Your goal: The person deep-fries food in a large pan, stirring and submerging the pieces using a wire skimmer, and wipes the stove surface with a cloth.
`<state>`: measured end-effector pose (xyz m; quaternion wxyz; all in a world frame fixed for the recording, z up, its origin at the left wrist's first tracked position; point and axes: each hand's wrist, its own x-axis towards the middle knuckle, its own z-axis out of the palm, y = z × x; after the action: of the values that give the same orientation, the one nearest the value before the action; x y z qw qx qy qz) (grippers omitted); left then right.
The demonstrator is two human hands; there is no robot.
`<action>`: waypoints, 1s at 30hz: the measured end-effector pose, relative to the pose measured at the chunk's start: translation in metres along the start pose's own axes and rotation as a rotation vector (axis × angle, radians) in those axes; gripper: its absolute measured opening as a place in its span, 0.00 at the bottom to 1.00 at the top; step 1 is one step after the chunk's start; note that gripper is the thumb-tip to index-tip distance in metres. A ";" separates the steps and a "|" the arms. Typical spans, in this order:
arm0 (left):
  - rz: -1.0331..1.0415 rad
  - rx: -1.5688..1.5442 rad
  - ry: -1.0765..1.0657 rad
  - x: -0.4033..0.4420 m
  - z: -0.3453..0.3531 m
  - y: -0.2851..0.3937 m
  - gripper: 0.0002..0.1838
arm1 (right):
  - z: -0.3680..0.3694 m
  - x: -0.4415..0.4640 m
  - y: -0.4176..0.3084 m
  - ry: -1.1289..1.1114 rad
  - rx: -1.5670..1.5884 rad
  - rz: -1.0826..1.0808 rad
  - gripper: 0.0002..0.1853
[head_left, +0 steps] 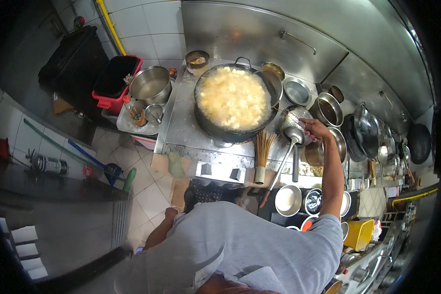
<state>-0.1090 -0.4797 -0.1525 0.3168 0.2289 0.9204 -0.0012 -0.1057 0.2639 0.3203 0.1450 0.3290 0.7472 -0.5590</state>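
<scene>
Right of the broad cooking pan (211, 129), reaches forward with the right hand (317, 130), forearm bare, elbow only slightly bent, back of the hand upward. Fingers partly curled, at least one extended leftward, at the right rim of a perforated strainer (289, 115); cannot tell firm grip from light contact. Left arm lowered beside the body; left hand (171, 212) curled, degree of closure and any contents not discernible. Note the strainer: round, bowl-shaped, bright metal, pierced with small holes, just right of the pan, a dark straight handle directed toward the body. Over its near part, a smooth-bowled ladle (293, 134), long shaft slanting to a brown, apparently wooden tip. Just left of these, a brush (263, 149) of stiff tan strands, flaring from a pale bound stem. Within the pan, round and dark-walled with a looped handle at the far side: pale yellow, lumpy pieces (232, 95) amid foam. Beneath, a flat, speckled steel worktop (175, 128); behind, a smooth metal backsplash (245, 29).
</scene>
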 end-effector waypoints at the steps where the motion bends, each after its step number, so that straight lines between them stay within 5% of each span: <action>1: 0.004 -0.005 0.006 -0.002 0.001 0.000 0.09 | 0.001 0.001 0.000 -0.004 -0.001 0.000 0.26; 11: -0.410 -0.374 0.040 -0.009 -0.008 0.014 0.09 | 0.025 0.013 0.014 -0.073 0.081 0.074 0.27; 12: -0.409 -0.374 0.041 -0.008 -0.008 0.011 0.09 | 0.023 0.024 0.026 -0.160 0.132 0.073 0.27; 14: -0.063 -0.140 0.082 -0.008 -0.001 0.002 0.09 | 0.020 0.023 0.026 -0.155 0.166 0.069 0.27; 17: -0.258 -0.327 0.087 -0.013 -0.006 0.012 0.10 | 0.039 0.021 0.029 -0.116 0.226 0.064 0.27; 20: -0.111 -0.167 -0.063 -0.015 -0.012 0.007 0.14 | 0.050 0.017 0.022 -0.245 0.317 0.097 0.27; 23: -0.340 -0.340 -0.060 -0.020 -0.022 0.017 0.14 | 0.054 0.031 0.038 -0.194 0.395 0.051 0.26; 30: -0.286 -0.325 -0.072 -0.032 -0.039 0.022 0.13 | 0.086 0.042 0.060 -0.313 0.733 0.066 0.25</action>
<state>-0.1002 -0.4677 -0.0997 0.3788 0.0417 0.9198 0.0939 -0.1107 0.2069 0.2225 0.1478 0.2938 0.4561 -0.8269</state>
